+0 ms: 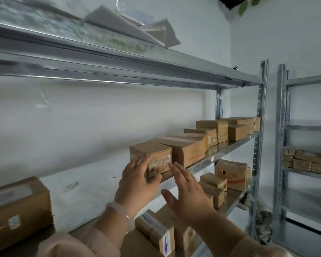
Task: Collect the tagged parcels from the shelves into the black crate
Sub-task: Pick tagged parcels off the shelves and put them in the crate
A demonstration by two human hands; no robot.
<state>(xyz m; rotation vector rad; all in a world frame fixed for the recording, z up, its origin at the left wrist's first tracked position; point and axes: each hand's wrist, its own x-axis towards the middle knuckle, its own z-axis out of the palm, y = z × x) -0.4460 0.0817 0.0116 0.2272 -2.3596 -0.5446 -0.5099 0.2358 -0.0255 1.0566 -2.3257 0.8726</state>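
the left hand [137,179] lies on the front face of a small brown parcel [154,154], at its left front corner. the fingers look quite straight against the cardboard, with the thumb near the bottom edge; it touches the parcel and, as far as i can see, does not yet hold it firmly. the right hand [187,193] is released, fingers spread, just to the right of this parcel. its fingertips are near the right front edge, but i cannot tell if they touch.

the parcel has a pale label with dark handwriting on its front, so i judge it is one of the tagged ones. it stands on the middle shelf [208,160], at the front edge. behind it and to its right a row of other parcels [211,134] runs along the same shelf. below it there are more parcels [232,175] on a lower shelf, and far to its left stands a large carton [19,210]. further to its right, a second rack [304,160] also carries boxes.

the black crate is not in view, so how many parcels are already collected cannot be said. for this parcel the step is only at the beginning: it must be gripped with both hands, lifted off and carried to the crate. many parcels are left to check.
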